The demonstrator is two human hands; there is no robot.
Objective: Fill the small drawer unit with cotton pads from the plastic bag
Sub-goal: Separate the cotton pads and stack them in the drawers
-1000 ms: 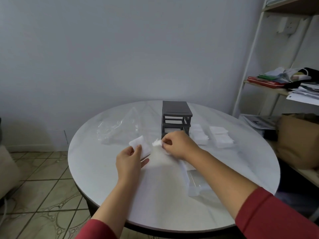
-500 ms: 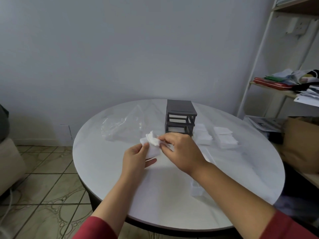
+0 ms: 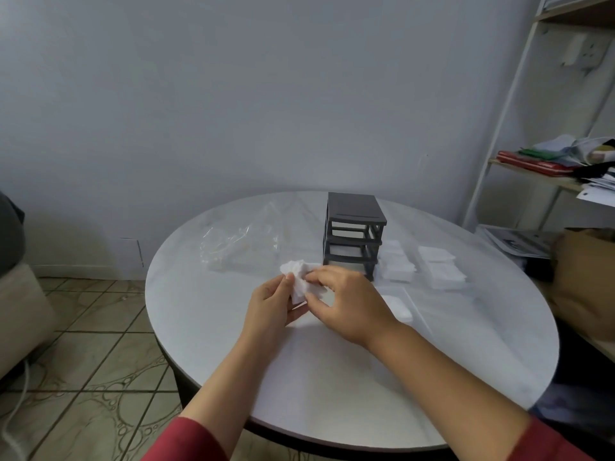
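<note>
A small dark grey drawer unit (image 3: 353,232) stands on the round white table (image 3: 332,377), its slots open toward me. A wad of white cotton pads (image 3: 299,277) is pinched between my left hand (image 3: 271,306) and my right hand (image 3: 346,302), just in front and left of the unit. The clear plastic bag (image 3: 239,242) lies crumpled on the table to the left of the unit. Stacks of cotton pads (image 3: 397,264) and more pads (image 3: 441,266) lie to the right of the unit. A clear drawer (image 3: 397,306) with pads in it sits behind my right wrist.
A white shelf frame (image 3: 509,104) with papers and red folders stands at the right. A brown cardboard box (image 3: 585,281) sits beside the table's right edge. A beige seat (image 3: 20,311) is at the far left over tiled floor.
Both hands have come together on the pads: the right hand brought its pad onto the left hand's stack. The camera shifted slightly left.
</note>
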